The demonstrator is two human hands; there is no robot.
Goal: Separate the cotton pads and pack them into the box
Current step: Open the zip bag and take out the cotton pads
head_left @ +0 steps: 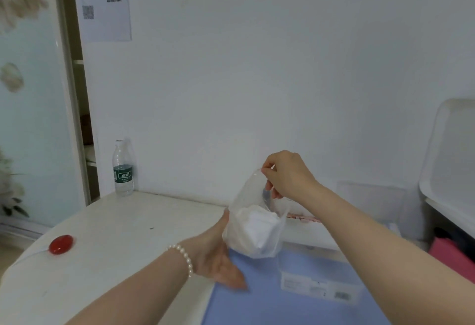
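A clear plastic bag (250,196) holding a wad of white cotton pads (253,227) hangs above the table. My right hand (285,174) pinches the bag's top edge and holds it up. My left hand (216,252), with a pearl bracelet on the wrist, is against the bag's lower left side; its fingers are mostly hidden behind the bag. A clear plastic box (318,281) with a label lies on the blue mat (257,306) under my right forearm.
A water bottle (123,168) stands at the table's back left by the wall. A red round button (61,244) with a cord lies on the white table (115,234). A white bin (452,160) and a pink item (449,252) are at the right.
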